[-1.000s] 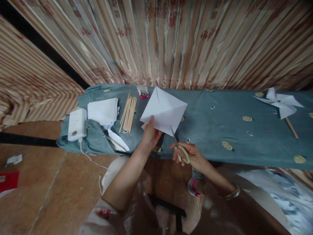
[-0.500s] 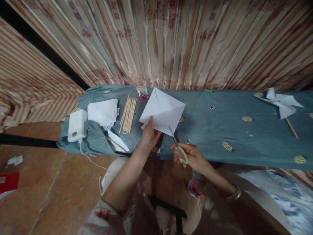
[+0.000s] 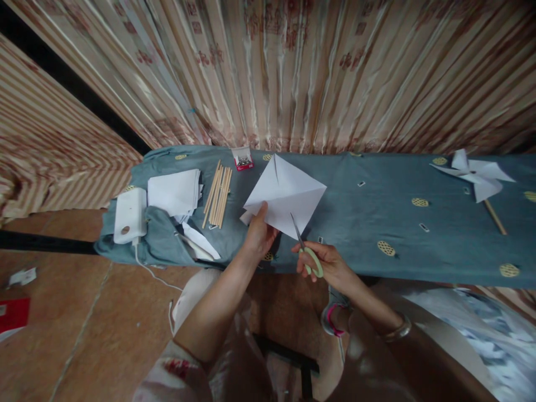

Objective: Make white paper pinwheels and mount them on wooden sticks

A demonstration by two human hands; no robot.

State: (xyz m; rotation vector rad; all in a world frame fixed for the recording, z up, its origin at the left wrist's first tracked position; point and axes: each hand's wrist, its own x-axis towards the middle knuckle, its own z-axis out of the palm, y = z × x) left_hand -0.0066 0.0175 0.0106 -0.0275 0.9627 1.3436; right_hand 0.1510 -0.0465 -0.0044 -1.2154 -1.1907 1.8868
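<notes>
Past the paper stack (image 3: 172,191) and wooden sticks (image 3: 220,198), find the left hand (image 3: 257,239) pinched firmly, with thumb on top, on the lower-left edge of the white paper square (image 3: 293,190). Held over the near side of the cloth-covered table (image 3: 355,218). Likely feather-light, springy along the creases, easily bent or torn, weakest at the slit (image 3: 276,169) by the top corner; best gripped flat, well in from there. Over the lower corner, just right, see scissors (image 3: 298,235), curled inside the right hand (image 3: 330,263); cannot tell how far parted at the blades.
</notes>
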